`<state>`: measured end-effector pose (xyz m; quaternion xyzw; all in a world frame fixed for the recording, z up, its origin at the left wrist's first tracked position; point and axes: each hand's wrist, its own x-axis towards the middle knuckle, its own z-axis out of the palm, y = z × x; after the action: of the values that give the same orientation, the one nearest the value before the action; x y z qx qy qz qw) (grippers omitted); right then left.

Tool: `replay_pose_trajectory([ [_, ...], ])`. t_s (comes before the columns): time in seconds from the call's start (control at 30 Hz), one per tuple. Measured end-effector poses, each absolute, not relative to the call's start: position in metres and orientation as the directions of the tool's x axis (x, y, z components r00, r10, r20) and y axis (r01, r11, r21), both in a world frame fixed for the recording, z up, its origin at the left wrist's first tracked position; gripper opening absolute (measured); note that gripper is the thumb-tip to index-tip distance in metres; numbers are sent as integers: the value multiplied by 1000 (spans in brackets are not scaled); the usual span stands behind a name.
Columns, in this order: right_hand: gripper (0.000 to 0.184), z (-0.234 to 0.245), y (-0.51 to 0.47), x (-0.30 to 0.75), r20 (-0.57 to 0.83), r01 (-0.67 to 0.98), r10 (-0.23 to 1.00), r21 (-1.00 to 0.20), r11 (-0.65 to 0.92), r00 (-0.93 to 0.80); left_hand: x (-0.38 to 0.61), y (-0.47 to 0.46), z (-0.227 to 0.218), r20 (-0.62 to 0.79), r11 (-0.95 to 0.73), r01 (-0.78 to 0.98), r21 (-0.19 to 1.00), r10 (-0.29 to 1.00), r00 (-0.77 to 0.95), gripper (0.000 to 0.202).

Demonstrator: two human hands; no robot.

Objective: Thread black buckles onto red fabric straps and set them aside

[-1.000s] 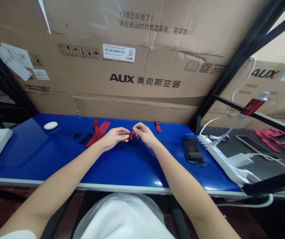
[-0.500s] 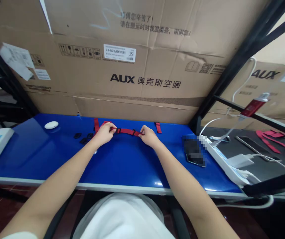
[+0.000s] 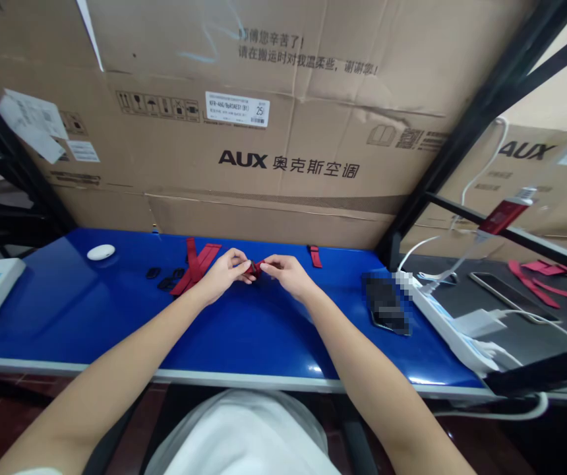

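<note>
Between my two hands is a red webbing strap (image 3: 258, 267) with a small dark buckle, bunched up just above the blue table. My left hand (image 3: 228, 274) pinches its left end. My right hand (image 3: 286, 272) grips the other end between thumb and fingers. The fingertips are close together and hide much of the strap. Left of my left hand lie several loose red straps (image 3: 194, 260), crossed over each other. Black plastic buckles (image 3: 169, 282) rest beside them. A short red strap piece (image 3: 316, 256) with a black buckle lies farther back on the right.
A large cardboard box (image 3: 175, 158) stands behind the blue table (image 3: 244, 336). A white oval object (image 3: 101, 252) lies at left. To the right are a dark phone (image 3: 386, 307), a white power strip (image 3: 446, 323) with cables, and a black metal frame (image 3: 456, 125).
My hands have come closer together, the left moving right. The strap stretched between them is now bunched, and the loose straps at left show more.
</note>
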<state>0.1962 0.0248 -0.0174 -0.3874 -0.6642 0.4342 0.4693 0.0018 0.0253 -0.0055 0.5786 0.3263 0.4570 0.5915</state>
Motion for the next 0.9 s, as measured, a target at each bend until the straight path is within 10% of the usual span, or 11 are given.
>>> replay_pose_trajectory([
  [0.5,23,-3,17,209,391,446,739,-610,655,-549,2,26,-15,211,-266,62,962,869,448,40],
  [0.9,26,-17,25,209,321,77,923,-936,343,-213,5,27,-14,288,-300,-46,953,846,448,48],
])
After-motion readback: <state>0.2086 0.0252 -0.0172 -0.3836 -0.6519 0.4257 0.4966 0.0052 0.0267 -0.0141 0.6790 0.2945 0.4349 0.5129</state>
